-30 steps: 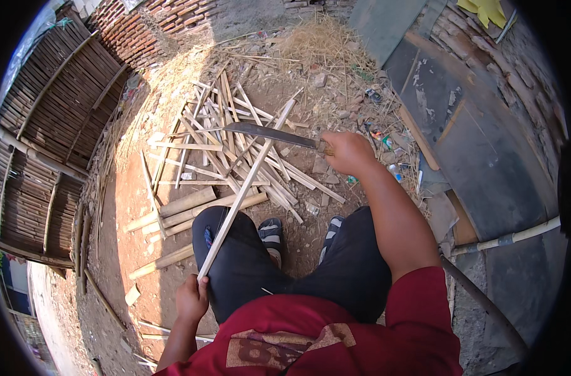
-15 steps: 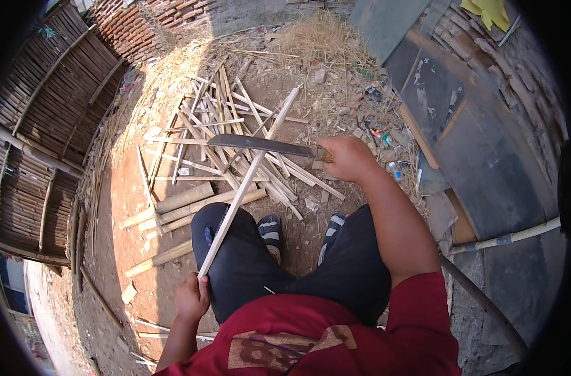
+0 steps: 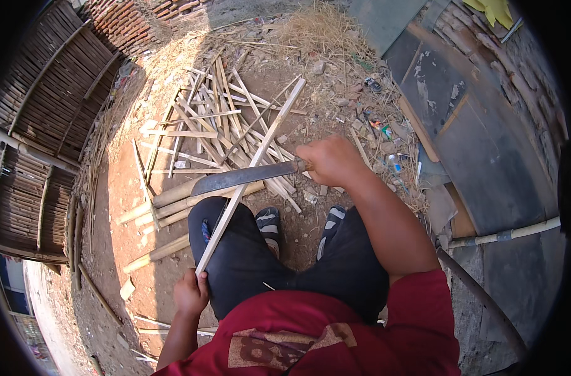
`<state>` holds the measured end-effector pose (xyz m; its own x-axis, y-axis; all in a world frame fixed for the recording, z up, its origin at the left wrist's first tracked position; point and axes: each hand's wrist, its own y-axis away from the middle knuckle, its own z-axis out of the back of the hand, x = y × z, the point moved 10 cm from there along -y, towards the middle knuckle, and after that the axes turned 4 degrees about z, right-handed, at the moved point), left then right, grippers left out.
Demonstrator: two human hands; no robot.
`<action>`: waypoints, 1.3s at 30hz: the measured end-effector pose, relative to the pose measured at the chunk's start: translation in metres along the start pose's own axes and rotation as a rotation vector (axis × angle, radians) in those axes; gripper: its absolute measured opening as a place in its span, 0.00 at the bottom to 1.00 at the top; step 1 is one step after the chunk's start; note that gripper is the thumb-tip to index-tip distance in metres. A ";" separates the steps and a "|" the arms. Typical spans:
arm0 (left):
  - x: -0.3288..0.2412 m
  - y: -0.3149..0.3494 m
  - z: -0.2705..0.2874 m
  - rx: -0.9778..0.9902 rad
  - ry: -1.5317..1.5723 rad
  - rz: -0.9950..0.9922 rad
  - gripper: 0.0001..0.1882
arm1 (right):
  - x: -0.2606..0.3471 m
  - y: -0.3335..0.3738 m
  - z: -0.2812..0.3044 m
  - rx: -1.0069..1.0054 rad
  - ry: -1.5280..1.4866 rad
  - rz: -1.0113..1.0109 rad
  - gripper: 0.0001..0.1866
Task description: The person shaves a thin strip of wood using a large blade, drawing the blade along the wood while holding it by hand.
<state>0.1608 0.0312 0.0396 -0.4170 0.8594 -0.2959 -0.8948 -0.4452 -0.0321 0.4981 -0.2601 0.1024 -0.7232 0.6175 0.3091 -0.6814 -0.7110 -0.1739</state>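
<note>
My left hand (image 3: 191,292) is closed round the near end of a long, pale bamboo strip (image 3: 223,222). The strip slants up and away to the right, passing over my left thigh. In my right hand (image 3: 333,160) is the handle of a machete (image 3: 248,177), its broad dark blade pointing left. The blade lies across the strip near its middle and seems to touch it, though the exact contact is hard to make out. Beyond the blade, the strip's far end rises over a loose heap of split bamboo strips (image 3: 226,122) on the ground.
Several thicker bamboo pieces (image 3: 157,254) lie left of my knees. A woven bamboo wall (image 3: 44,100) stands at the left, a brick wall (image 3: 135,28) at the back. Dark boards (image 3: 486,163) lean on the right. Dry straw (image 3: 323,34) and litter cover the far ground.
My right hand has brought the machete nearer to me and a little left, so the blade crosses the strip lower down. My left hand keeps its grip on the strip's near end.
</note>
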 end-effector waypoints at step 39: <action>0.000 0.011 0.006 -0.075 -0.090 -0.065 0.12 | -0.045 0.012 0.018 -0.118 -0.027 -0.123 0.13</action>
<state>0.1496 0.0282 0.0449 -0.3746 0.9044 -0.2041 -0.9072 -0.4030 -0.1208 0.5246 -0.3026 0.1027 -0.6315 0.6870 0.3595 -0.7741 -0.5851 -0.2418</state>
